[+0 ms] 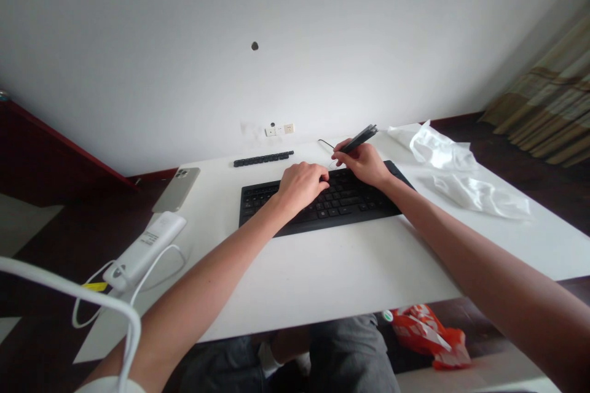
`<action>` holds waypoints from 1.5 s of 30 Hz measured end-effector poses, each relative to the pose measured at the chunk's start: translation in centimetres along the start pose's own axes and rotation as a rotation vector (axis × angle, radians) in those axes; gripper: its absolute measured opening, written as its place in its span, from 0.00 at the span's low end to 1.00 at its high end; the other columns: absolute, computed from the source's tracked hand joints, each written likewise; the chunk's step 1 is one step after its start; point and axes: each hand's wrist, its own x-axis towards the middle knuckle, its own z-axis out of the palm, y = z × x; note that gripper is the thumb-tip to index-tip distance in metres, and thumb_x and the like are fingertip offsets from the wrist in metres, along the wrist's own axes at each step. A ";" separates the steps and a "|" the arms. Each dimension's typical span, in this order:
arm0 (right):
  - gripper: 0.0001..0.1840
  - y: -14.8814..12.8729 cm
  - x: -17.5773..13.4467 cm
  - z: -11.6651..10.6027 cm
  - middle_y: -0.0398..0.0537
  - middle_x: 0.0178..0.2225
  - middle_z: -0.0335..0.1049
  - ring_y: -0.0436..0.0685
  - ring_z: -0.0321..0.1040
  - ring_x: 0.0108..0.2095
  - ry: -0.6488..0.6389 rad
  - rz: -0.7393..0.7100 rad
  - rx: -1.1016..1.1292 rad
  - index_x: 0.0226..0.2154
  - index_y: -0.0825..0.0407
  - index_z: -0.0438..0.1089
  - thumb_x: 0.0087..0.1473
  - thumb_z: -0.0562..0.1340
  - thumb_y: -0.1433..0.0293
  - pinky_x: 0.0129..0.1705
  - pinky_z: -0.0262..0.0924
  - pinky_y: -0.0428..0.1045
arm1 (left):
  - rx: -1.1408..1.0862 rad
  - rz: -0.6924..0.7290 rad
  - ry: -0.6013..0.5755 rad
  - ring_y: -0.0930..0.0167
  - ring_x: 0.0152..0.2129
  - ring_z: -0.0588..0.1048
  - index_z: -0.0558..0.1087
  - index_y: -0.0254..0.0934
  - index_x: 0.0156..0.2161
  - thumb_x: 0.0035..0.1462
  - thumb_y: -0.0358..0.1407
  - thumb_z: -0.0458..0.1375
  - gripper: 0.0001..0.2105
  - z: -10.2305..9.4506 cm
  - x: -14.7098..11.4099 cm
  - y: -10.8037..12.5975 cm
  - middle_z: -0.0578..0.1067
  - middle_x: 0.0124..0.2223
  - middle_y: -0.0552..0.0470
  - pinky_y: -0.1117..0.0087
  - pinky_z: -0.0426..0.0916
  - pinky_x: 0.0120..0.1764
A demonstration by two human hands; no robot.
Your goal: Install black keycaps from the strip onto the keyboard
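A black keyboard (322,212) lies on the white table under both hands. My left hand (302,184) rests over its middle, with curled fingers and the thumb close to the index finger at the upper keys. Whatever those fingertips may grip is hidden. Above the keyboard's right part, my right hand (362,163) is closed around a slim dark tool with a brush-like end (364,136), which points up and right. A thin wire seems to show below the right fingertips. Behind the keyboard, toward the wall, black keycaps (263,159) stand in a row.
At the table's left lie a phone (176,189) and a white power strip (146,249) with a white cable (69,288). Crumpled clear plastic (442,150) covers part of the right side. A red bag (428,334) is below the front edge. The wall (295,61) borders the back.
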 end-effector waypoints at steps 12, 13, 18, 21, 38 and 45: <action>0.15 0.6 0.0 0.3 0.50 0.35 0.78 0.55 0.75 0.31 -0.004 -0.042 0.081 0.38 0.52 0.72 0.58 0.67 0.57 0.37 0.72 0.52 | -0.049 -0.030 0.107 0.62 0.37 0.77 0.83 0.43 0.42 0.63 0.39 0.58 0.11 0.5 0.7 -1.2 0.81 0.37 0.47 0.61 0.70 0.46; 0.16 0.5 0.0 0.3 0.50 0.35 0.78 0.55 0.75 0.32 -0.003 -0.033 0.076 0.38 0.52 0.71 0.58 0.67 0.57 0.38 0.72 0.52 | -0.060 -0.041 0.111 0.62 0.38 0.77 0.83 0.43 0.43 0.64 0.39 0.58 0.11 0.4 0.8 -1.5 0.81 0.36 0.47 0.61 0.70 0.47; 0.17 0.5 0.1 0.4 0.48 0.34 0.77 0.54 0.74 0.31 0.023 -0.029 0.080 0.36 0.52 0.70 0.56 0.69 0.55 0.36 0.73 0.50 | 0.029 -0.126 0.130 0.60 0.38 0.76 0.83 0.46 0.44 0.64 0.43 0.57 0.13 -0.3 1.4 -3.6 0.80 0.36 0.46 0.61 0.69 0.46; 0.15 0.8 0.2 0.4 0.47 0.33 0.77 0.54 0.74 0.30 0.023 -0.042 0.100 0.35 0.50 0.70 0.56 0.69 0.57 0.35 0.72 0.50 | 0.100 -0.164 0.145 0.60 0.38 0.76 0.83 0.48 0.44 0.63 0.45 0.58 0.12 -0.6 1.8 -5.2 0.80 0.38 0.46 0.60 0.69 0.45; 0.12 1.0 0.1 0.3 0.51 0.35 0.78 0.58 0.77 0.32 0.002 0.003 0.074 0.37 0.53 0.74 0.59 0.66 0.60 0.33 0.68 0.50 | 0.088 -0.140 0.063 0.59 0.36 0.79 0.85 0.46 0.38 0.58 0.40 0.62 0.08 0.3 2.3 -8.7 0.82 0.36 0.47 0.61 0.72 0.42; 0.13 1.0 0.1 0.2 0.50 0.34 0.78 0.59 0.78 0.32 0.005 0.034 0.046 0.38 0.52 0.73 0.59 0.66 0.59 0.35 0.68 0.51 | 0.110 -0.126 0.072 0.59 0.36 0.80 0.84 0.47 0.37 0.58 0.40 0.62 0.08 0.8 2.4 -9.3 0.82 0.36 0.48 0.63 0.71 0.40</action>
